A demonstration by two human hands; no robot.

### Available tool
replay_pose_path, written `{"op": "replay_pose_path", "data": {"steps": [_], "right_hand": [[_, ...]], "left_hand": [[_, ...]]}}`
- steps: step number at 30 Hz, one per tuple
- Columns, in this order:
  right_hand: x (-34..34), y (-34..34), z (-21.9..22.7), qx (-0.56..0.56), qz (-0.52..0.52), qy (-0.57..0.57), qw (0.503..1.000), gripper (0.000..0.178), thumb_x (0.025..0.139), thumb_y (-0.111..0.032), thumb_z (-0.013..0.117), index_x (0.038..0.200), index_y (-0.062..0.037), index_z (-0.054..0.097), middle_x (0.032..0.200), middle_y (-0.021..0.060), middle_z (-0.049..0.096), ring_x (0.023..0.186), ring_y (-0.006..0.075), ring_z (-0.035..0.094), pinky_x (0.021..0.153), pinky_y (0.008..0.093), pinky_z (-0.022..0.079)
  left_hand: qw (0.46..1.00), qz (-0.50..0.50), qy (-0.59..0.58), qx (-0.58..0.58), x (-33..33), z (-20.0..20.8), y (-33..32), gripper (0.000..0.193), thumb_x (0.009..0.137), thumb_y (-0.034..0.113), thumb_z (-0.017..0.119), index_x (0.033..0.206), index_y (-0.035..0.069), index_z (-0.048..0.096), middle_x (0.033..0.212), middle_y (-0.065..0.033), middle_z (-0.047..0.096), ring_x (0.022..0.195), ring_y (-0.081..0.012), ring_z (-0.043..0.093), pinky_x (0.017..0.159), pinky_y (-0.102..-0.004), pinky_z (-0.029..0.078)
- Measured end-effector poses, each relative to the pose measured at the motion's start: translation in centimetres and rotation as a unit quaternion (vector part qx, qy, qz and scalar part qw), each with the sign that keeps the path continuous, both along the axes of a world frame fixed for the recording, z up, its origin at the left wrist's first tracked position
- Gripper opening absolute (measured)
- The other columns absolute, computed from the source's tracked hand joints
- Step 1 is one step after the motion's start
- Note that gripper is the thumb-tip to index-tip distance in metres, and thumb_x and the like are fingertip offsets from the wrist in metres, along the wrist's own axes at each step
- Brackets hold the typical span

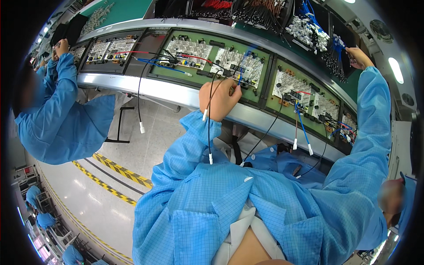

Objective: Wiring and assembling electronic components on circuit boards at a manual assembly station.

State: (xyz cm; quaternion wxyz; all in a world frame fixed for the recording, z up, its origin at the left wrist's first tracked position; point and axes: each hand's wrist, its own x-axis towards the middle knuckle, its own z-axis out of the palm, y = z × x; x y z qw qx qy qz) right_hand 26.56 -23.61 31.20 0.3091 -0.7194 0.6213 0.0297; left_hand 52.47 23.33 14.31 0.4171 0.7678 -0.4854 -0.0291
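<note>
My left hand (219, 99) is over a green circuit board (261, 73) in the middle of the line. Its thumb and forefinger are pinched together on a blue wire (240, 78) beside the small digit display (238, 69). Black wires with white end plugs (210, 159) hang in front of this hand and past its wrist. Far out to the right, my right hand (360, 58) reaches up to a hanging bundle of blue wires (338, 45) with dark ends. Its fingertips close at the bundle's edge; the exact grip there is small in view.
Other boards in frames (282, 77) run along a metal rail (176, 92). Trays behind hold red wires (216, 4), brown wires (265, 9) and white connectors (307, 33). A co-worker in a blue coat (66, 119) works at left; another person (393, 198) is at right.
</note>
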Motion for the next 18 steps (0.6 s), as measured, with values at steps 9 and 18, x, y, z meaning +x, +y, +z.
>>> {"op": "replay_pose_path", "data": {"steps": [9,18], "right_hand": [[-2.3,-1.8,1.3,0.063,-0.049,-0.205,0.975,0.02,0.085,-0.038,0.068,0.087,-0.019,0.062,0.077,-0.0108,0.054,0.065,0.0029,0.051,0.064,0.0202,0.049],[-0.5,2.4,1.8,-0.045,-0.012,-0.11,0.993,0.025,0.086,-0.04,0.064,0.099,-0.0181,0.062,0.088,-0.0054,0.055,0.076,0.0069,0.05,0.076,0.027,0.05]], "left_hand": [[0.999,-0.031,0.022,0.033,-0.2,0.4,-0.8,0.021,0.079,0.027,0.063,0.073,0.007,0.068,0.061,-0.0093,0.062,0.056,-0.0267,0.062,0.052,-0.0374,0.045],[0.997,-0.072,-0.02,-0.001,-0.1,0.6,-0.7,0.027,0.082,0.024,0.061,0.063,0.004,0.06,0.059,-0.014,0.055,0.057,-0.0356,0.054,0.054,-0.0451,0.04]]}}
